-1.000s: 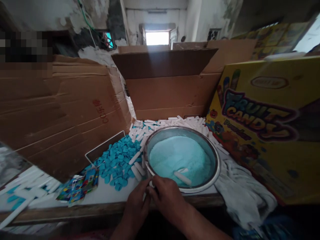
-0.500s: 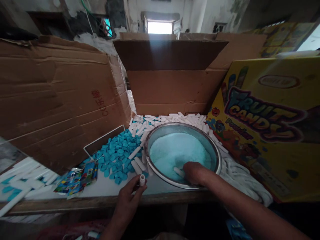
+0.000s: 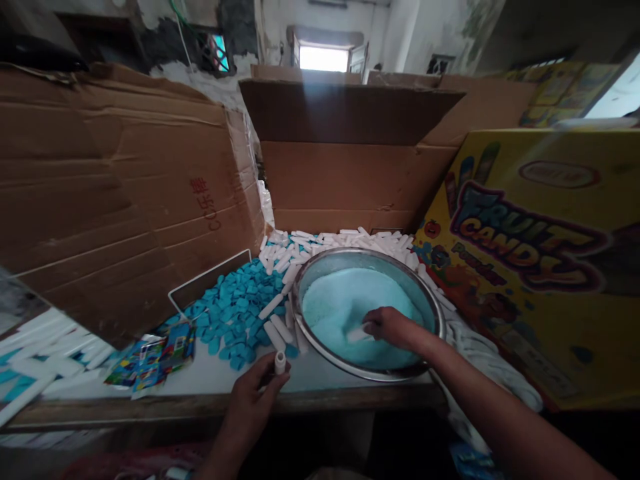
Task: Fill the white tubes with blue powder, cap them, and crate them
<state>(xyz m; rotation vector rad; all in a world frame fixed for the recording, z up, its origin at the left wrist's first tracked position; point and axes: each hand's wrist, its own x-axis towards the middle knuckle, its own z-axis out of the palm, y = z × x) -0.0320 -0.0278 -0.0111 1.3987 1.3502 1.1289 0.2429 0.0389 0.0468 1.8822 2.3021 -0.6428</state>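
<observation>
Right hand (image 3: pixel 394 327) now at powder (image 3: pixel 367 288), fingers (image 3: pixel 375 319) around scoop (image 3: pixel 357 335); tube (image 3: pixel 280 364) upright in left hand (image 3: pixel 254 389).

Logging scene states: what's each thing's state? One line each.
Left hand: closed on tube
Tube: upright, top open
Right hand: holding white implement
White implement: inside bowl
Bowl: uncovered, part-filled
Powder: loose, hollowed
Blue pieces: heaped
Loose white tubes: piled
Packets: overlapping
Cloth: crumpled
Window: open

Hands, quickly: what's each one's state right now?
Left hand: closed around a white tube, open end up.
Right hand: closed, holding a white piece over blue powder.
</observation>
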